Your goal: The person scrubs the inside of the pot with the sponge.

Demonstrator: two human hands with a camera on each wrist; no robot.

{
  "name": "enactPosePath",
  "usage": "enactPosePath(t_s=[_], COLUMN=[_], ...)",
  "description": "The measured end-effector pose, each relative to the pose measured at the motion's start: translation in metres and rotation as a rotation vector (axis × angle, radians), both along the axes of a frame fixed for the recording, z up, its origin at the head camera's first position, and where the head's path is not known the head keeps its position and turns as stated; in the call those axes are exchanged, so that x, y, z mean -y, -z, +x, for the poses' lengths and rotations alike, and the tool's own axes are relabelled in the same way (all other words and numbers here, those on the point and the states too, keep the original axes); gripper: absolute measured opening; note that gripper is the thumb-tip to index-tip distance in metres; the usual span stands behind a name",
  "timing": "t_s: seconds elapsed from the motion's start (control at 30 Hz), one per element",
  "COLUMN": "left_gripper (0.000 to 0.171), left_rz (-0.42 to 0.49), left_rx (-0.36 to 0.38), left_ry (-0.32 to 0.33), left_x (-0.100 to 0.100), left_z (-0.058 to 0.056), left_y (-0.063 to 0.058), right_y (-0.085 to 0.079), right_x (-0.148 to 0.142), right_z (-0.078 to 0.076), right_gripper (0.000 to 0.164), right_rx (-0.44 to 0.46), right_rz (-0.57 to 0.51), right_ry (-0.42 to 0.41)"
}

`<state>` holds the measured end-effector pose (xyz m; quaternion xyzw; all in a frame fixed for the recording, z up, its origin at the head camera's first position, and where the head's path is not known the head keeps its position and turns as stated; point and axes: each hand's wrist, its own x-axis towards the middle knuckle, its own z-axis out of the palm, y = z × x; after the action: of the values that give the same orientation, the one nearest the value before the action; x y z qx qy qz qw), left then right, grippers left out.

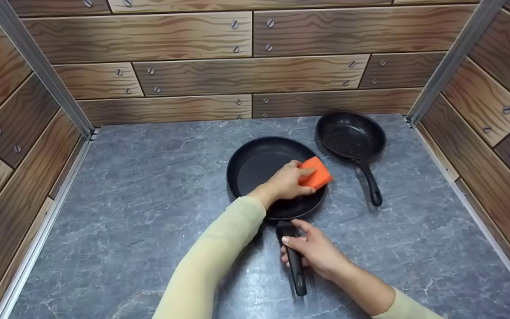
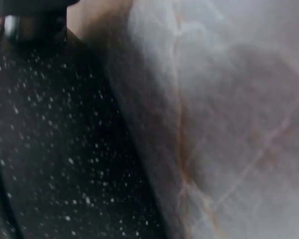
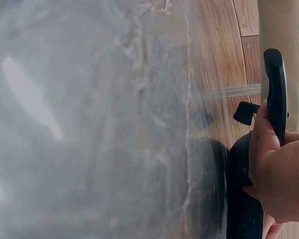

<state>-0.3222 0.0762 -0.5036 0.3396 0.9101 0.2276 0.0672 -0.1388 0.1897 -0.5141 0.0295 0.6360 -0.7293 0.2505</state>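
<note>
A large black frying pan lies on the grey marbled tabletop, its handle towards me. My left hand reaches over the near rim and holds an orange sponge against the pan's right inner side. The sponge overlaps the rim there. My right hand grips the handle near the pan, thumb on top and fingers underneath. In the right wrist view the right hand is around the handle. The left wrist view has the pan's speckled outer wall close up; the left hand is out of sight there.
A smaller black frying pan sits at the back right, its handle angled towards me. Wood-patterned walls with metal corner posts enclose the tabletop at the back and both sides.
</note>
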Motion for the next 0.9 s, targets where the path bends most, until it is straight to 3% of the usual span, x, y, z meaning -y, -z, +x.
enactPosePath(t_s=[0.1,0.4,0.67,0.9], left_gripper=[0.069,0.069,0.066,0.068], left_rz=[-0.026,-0.062,-0.192,-0.283], left_rx=[-0.037,-0.049,-0.185,-0.271], left_ry=[0.010,-0.018,0.035,0.025], left_x=[0.002,0.005,0.002,0.001], left_z=[-0.003,-0.008,-0.013,-0.017], left_y=[0.000,-0.004,-0.007,-0.007], right_y=[0.000,0.000,-0.002,-0.003], right_x=[0.001,0.000,-0.001,-0.001], right_z=[0.000,0.001,0.002,0.001], right_gripper=[0.084,0.081,0.084,0.083], right_rx=[0.000,-0.001,-0.011,0.005], right_rz=[0.003,-0.001,0.000,0.010], right_ry=[0.000,-0.010,-0.007,-0.006])
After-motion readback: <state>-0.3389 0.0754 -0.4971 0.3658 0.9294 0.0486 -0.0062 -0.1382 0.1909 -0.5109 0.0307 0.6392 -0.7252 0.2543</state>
